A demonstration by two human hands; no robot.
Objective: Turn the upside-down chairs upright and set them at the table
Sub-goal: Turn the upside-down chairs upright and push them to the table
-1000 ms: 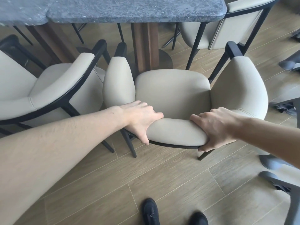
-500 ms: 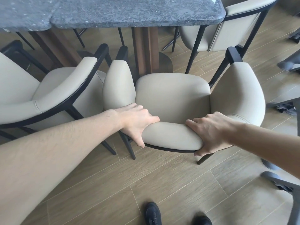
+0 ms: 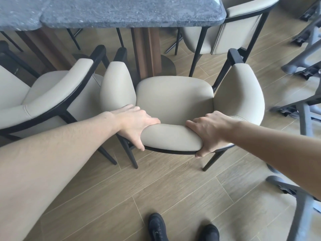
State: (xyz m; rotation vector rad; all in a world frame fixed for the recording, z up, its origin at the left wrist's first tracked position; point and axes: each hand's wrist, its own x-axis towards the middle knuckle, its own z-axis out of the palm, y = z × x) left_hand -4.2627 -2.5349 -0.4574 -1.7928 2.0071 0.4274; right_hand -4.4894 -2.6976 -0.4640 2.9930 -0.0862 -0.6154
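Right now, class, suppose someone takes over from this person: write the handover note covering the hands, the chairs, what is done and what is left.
Left hand and right hand: both grip the backrest of the middle chair.
Middle chair: upright on the floor, facing the table, seat not yet under the top.
Left chair: upright beside it, close to its arm.
Far chair: upright at the table's right end.
Done: these three stand upright.
Left: probably push the middle chair in, then check for others; grey frames on the right are unclear.

Dining area: stone-top table (image 3: 121, 13), padded beige armchairs (image 3: 173, 101) around it, wood-plank floor (image 3: 156, 188).
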